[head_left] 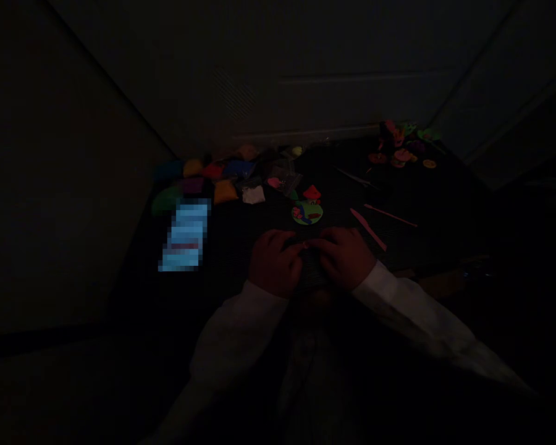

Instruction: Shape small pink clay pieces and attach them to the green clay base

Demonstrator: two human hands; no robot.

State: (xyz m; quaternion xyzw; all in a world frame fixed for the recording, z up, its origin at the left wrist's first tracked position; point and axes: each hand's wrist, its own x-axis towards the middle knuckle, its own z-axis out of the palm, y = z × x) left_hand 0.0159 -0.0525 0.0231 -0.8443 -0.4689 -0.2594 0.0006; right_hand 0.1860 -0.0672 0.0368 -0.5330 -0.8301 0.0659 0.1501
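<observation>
Fingers half-curled on left hand [276, 262] and right hand [348, 258], kinda too dark to tell any grip; decorated green disc [307, 213] just beyond.

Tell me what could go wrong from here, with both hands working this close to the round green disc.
The left hand and right hand sit just short of the green disc, so a knuckle might smear its decorations. The small piece apparently between their fingers could drop and be hard to find on the dark table in this dim light. The right hand might also nudge the pink knife beyond it.
</observation>
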